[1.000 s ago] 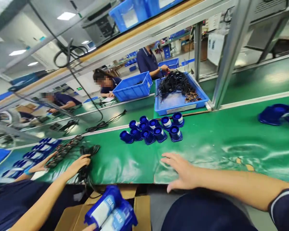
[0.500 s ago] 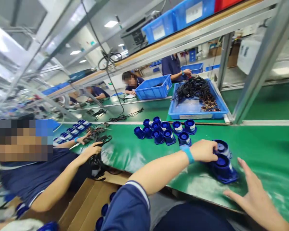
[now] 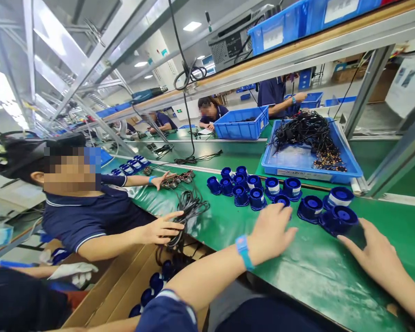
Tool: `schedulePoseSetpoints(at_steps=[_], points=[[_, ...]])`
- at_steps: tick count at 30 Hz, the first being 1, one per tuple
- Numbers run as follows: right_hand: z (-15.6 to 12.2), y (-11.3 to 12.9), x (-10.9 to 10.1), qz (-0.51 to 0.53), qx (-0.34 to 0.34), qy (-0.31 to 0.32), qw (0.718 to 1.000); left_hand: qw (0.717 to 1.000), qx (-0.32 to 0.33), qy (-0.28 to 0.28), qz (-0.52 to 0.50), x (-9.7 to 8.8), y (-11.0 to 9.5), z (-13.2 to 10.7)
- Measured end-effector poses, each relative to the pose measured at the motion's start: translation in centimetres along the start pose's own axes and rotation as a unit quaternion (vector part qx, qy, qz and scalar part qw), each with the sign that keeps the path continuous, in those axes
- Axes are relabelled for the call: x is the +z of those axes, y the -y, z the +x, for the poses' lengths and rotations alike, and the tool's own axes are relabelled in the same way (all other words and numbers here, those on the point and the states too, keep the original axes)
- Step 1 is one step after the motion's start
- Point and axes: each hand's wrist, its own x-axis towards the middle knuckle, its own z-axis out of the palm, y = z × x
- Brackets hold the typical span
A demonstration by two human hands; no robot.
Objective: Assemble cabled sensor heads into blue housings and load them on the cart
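My left hand [image 3: 272, 229] is above the green bench mat, fingers spread, just in front of a blue cup-shaped plastic part [image 3: 281, 201]. The fingertips overlap that part in view; I cannot tell whether they touch it. My right hand [image 3: 378, 246] has its thumb and fingers around the right side of another blue cup-shaped part [image 3: 340, 217], which stands on the mat. Directly behind it is a similar part [image 3: 339, 197] with a white label, and one more [image 3: 310, 208] stands to its left. Several like them form a group [image 3: 241, 194] further left.
A blue tray [image 3: 297, 171] of black cables stands behind the parts. On the left, a co-worker [image 3: 90, 212] handles cables [image 3: 190, 207]. An open cardboard box [image 3: 124, 276] with blue parts sits below the bench edge. Metal frame posts [image 3: 373, 92] rise at the back right.
My left hand has let go of the two blue parts and moved left. My right hand has closed in on one of them. The view has swung left.
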Motion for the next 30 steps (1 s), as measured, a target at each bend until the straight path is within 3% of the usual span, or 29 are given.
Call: schedulePoseSetpoints(at_steps=[3,5,7,9,13,19,22,26,30], points=[[-0.6,2.9,-2.8,0.008,0.045,-0.058,0.997,0.979,-0.151,-0.045,0.13,-3.0,6.2,-4.7],[-0.9,5.8,-3.7,0.039,0.039,-0.085,0.995,0.951,-0.252,-0.005,0.178,-3.9,10.3,-7.2],[-0.8,8.9,-3.0,0.087,-0.021,-0.046,0.995,0.934,-0.309,0.054,0.171,-3.7,13.1,-9.1],[-0.2,12.2,-0.8,0.142,-0.095,0.048,0.984,0.93,-0.324,0.072,0.159,-2.9,14.4,-10.5],[1.4,19.2,6.0,0.2,-0.139,0.229,0.943,0.924,-0.331,0.045,0.187,-1.9,13.7,-12.2],[3.5,30.5,14.3,0.221,-0.07,0.368,0.9,0.911,-0.384,0.045,0.144,-3.7,13.0,-17.2],[4.1,34.6,17.5,0.233,-0.055,0.389,0.889,0.899,-0.419,0.06,0.116,-4.0,12.7,-20.9],[5.1,38.4,21.0,0.234,-0.047,0.384,0.892,0.891,-0.445,0.071,0.059,-2.3,12.0,-26.0],[6.4,41.2,23.4,0.22,-0.048,0.374,0.9,0.889,-0.456,0.006,0.038,-0.7,11.8,-30.9]])
